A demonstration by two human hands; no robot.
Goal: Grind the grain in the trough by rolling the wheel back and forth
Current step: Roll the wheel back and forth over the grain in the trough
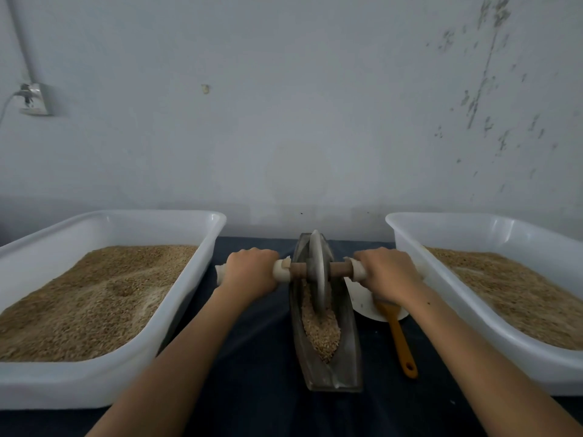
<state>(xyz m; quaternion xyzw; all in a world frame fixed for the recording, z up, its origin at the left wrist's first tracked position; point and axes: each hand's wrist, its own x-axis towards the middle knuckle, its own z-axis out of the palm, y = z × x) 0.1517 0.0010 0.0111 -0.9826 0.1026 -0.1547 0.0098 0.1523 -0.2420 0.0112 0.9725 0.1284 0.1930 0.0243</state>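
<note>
A person's two bare forearms reach forward over a table covered in dark blue cloth (252, 357), seen from above and behind the hands. In the middle of the cloth lies a long, narrow, boat-shaped dark metal trough (347, 351), its length running from near to far. A thin grey metal grinding wheel (317, 272) stands upright on edge in the far half of the trough. A brown wooden axle (339, 269) passes through the wheel's centre, sticking out left and right, with pale cloth wrapping on both ends.

The left hand (249, 272) grips the wrapped left end of the axle, fingers curled over the top and pressed together. The right hand (389, 274) grips the wrapped right end the same way, fingers curled and close together. Both hands sit just beside the trough's sides.

Pale tan grain (321, 334) fills the bottom of the trough, heaped mostly in the near half, just in front of the wheel's lower edge.

To the left stands a large white rectangular plastic tub (195, 279) holding a bed of brown grain. A matching white plastic tub (407, 247) stands to the right, also holding grain. Between the trough and the right tub lies a white round plate (359, 294), partly hidden under the right wrist, with an orange-handled brush or spatula (402, 342) resting on it, handle pointing near. Behind everything is a pale grey scuffed wall (299, 105) with an electrical socket (34, 99) at far left.
</note>
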